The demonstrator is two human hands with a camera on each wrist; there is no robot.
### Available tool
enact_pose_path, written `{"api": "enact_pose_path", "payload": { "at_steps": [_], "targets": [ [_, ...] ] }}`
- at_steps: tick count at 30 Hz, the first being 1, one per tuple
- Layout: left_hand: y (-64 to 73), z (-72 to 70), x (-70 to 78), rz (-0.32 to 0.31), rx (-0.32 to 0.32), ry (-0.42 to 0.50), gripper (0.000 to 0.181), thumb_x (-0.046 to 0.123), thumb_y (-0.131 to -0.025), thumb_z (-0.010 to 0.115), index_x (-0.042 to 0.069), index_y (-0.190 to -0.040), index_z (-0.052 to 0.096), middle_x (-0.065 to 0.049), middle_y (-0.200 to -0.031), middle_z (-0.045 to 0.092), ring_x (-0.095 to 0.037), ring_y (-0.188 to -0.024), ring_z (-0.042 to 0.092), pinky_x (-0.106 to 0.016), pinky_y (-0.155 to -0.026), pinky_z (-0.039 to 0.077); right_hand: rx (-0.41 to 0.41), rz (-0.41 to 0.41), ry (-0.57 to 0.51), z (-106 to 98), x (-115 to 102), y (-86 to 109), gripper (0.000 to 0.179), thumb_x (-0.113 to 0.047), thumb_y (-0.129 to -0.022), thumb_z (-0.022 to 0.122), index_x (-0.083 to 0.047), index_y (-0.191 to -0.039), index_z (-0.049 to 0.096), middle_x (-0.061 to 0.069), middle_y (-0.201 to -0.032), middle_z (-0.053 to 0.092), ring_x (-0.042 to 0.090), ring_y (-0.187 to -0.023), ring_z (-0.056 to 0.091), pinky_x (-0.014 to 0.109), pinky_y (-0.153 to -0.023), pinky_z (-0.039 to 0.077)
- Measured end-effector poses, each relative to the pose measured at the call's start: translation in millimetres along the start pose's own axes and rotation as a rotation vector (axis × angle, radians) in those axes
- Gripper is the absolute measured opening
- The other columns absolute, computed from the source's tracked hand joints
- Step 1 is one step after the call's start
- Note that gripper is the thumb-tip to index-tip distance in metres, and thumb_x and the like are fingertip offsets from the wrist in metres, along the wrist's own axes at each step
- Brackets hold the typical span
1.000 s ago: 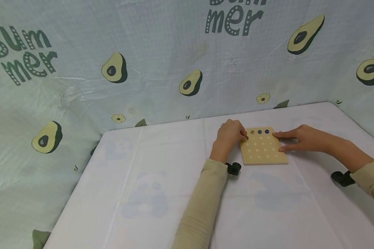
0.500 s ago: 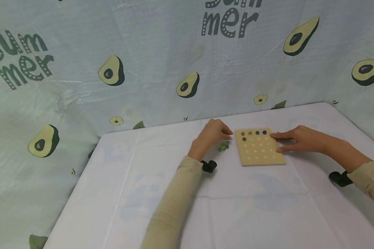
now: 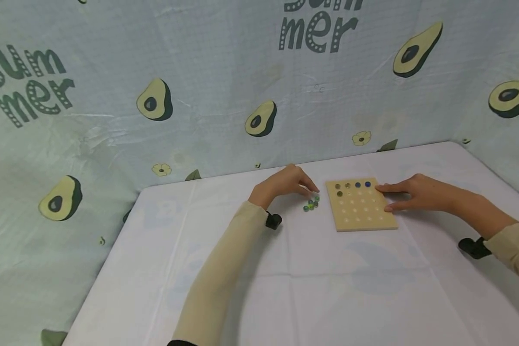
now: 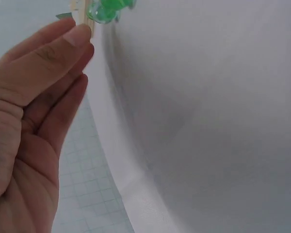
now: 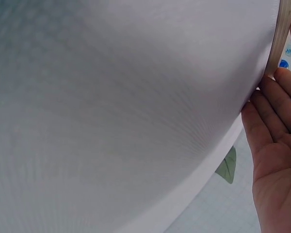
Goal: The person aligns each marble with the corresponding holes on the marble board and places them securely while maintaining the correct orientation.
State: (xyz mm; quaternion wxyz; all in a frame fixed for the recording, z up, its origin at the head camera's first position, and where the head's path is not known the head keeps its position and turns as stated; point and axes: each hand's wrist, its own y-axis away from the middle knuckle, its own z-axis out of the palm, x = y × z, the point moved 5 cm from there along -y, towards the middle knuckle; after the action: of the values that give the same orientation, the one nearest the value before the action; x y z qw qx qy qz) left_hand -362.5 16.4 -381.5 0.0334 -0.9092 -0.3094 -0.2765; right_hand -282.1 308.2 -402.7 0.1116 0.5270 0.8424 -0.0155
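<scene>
A pale wooden board (image 3: 336, 211) with rows of small hollows lies on the table. Along its far side sit two blue marbles (image 3: 367, 184) and several brownish ones (image 3: 339, 194). Left of the board is a small cluster of green glass marbles (image 3: 310, 205). Over that cluster hovers my left hand (image 3: 283, 182); in the left wrist view its thumb and fingertips come close to the green marbles (image 4: 104, 12), with nothing seen between them. My right hand (image 3: 419, 192) touches the board's right edge with straight fingers and thumb; the right wrist view shows the wooden edge (image 5: 280, 39) against the fingertips.
A white cloth (image 3: 285, 298) with faint panda prints covers the table. Behind it hangs a pale curtain (image 3: 216, 86) printed with avocados and lettering. Black wrist cameras sit on both wrists.
My left hand has moved left, off the board's left edge, to the green marbles, which it uncovered. A brownish marble stays in the second row. The right hand keeps its place on the board.
</scene>
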Motion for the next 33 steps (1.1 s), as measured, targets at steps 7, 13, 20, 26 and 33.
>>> {"api": "enact_pose_path", "payload": {
  "at_steps": [7,13,20,26,33],
  "targets": [
    [-6.6,4.2,-0.1,0.076,-0.072,-0.028,0.023,0.01,-0.088,0.079,0.011,-0.111,0.08,0.003,-0.107,0.078,-0.002,-0.102,0.068,-0.015,-0.091,0.049,0.002,-0.026,-0.013,0,-2,-0.3,0.073,-0.059,-0.086,0.074,-0.014,-0.142,0.061,0.025,-0.139,0.057,0.017,-0.094,0.061,0.052,-0.087,0.054],
    [-10.0,5.2,1.4,0.091,-0.063,-0.046,0.021,0.012,-0.088,0.079,0.011,-0.109,0.081,0.003,-0.106,0.078,-0.001,-0.101,0.068,-0.014,-0.091,0.049,0.017,-0.036,0.004,-4,-4,-0.5,0.071,-0.056,-0.086,0.075,-0.013,-0.141,0.062,0.025,-0.138,0.059,0.014,-0.084,0.056,0.049,-0.083,0.055],
    [-11.6,5.1,5.3,0.106,-0.047,-0.071,0.02,0.013,-0.087,0.08,0.01,-0.106,0.082,0.002,-0.104,0.078,-0.003,-0.101,0.068,-0.013,-0.09,0.048,0.018,-0.025,0.0,-4,-3,-0.8,0.072,-0.058,-0.086,0.075,-0.014,-0.141,0.062,0.025,-0.138,0.058,0.017,-0.092,0.061,0.053,-0.087,0.054],
    [-9.3,1.7,5.2,0.072,0.002,-0.073,0.02,0.016,-0.088,0.08,0.013,-0.107,0.082,0.003,-0.106,0.078,-0.005,-0.105,0.068,-0.02,-0.095,0.049,0.018,-0.028,-0.006,-2,0,-0.4,0.071,-0.057,-0.086,0.074,-0.014,-0.141,0.062,0.024,-0.138,0.059,0.015,-0.092,0.061,0.052,-0.086,0.054],
    [-3.1,-4.5,4.2,0.095,0.104,-0.039,0.018,0.016,-0.091,0.078,0.011,-0.108,0.081,-0.001,-0.108,0.077,-0.011,-0.105,0.069,-0.034,-0.098,0.053,0.016,-0.009,-0.003,-1,0,0.8,0.072,-0.059,-0.086,0.074,-0.014,-0.141,0.062,0.025,-0.139,0.058,0.018,-0.095,0.062,0.054,-0.087,0.054]
  ]
}}
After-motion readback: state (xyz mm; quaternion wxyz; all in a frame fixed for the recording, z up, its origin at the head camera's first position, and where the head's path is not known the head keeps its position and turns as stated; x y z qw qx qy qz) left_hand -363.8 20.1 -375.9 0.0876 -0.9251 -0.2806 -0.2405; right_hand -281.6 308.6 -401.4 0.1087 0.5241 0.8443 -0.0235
